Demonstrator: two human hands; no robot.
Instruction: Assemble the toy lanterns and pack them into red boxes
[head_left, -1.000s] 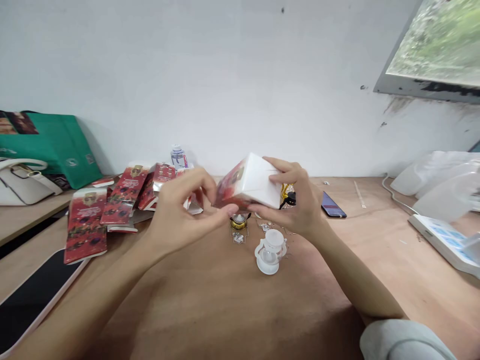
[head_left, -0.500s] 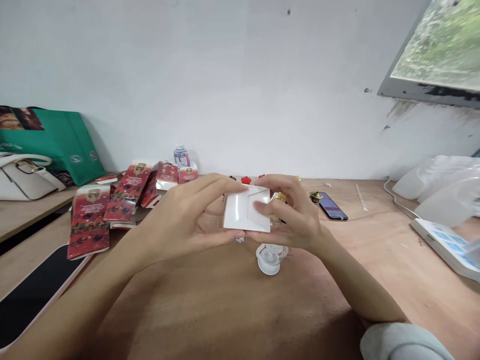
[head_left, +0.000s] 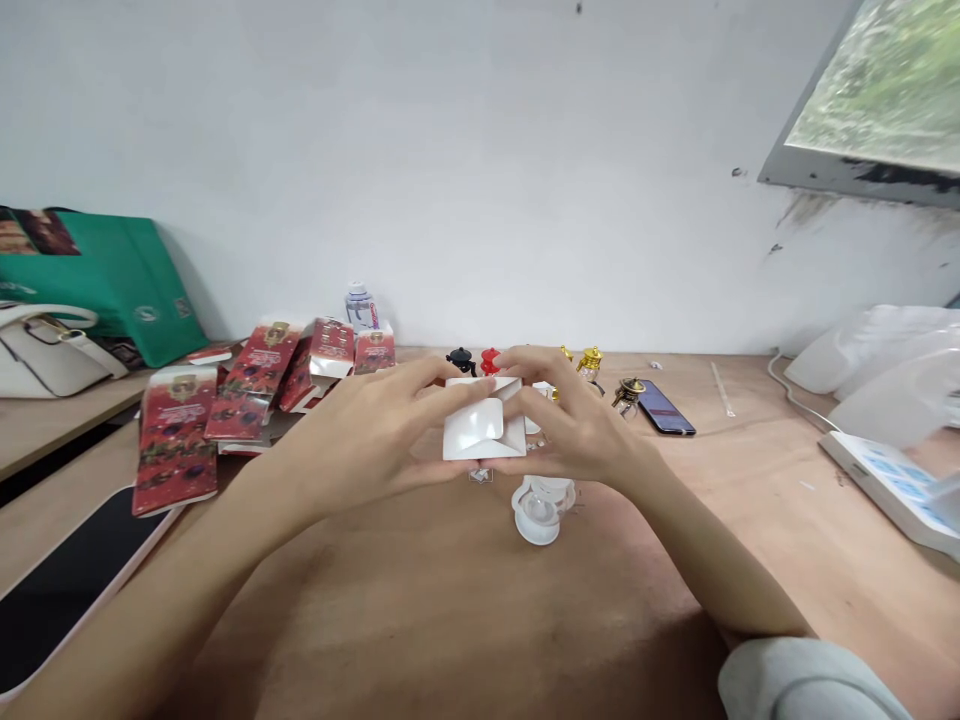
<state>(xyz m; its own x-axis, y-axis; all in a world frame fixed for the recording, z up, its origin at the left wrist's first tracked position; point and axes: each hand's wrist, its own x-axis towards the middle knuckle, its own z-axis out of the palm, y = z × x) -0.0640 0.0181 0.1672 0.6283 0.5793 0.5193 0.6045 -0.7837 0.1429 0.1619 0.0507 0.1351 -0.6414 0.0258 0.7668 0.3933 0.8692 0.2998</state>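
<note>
Left hand [head_left: 367, 430] and right hand [head_left: 589, 425] together grasp a small box [head_left: 474, 428], its white end flap partly open, above a wooden surface [head_left: 420, 600]; a white ornament [head_left: 537, 518] sits nearby.

Red cartons [head_left: 251, 392] are lying heaped by the left edge of a wooden desk [head_left: 450, 620], a dark-screened device [head_left: 67, 580] is resting toward the near left corner, a white ornament [head_left: 537, 518] is sitting mid-desk, a phone [head_left: 666, 409] is lying nearer the far edge, a power strip [head_left: 889, 490] toward the right.
</note>
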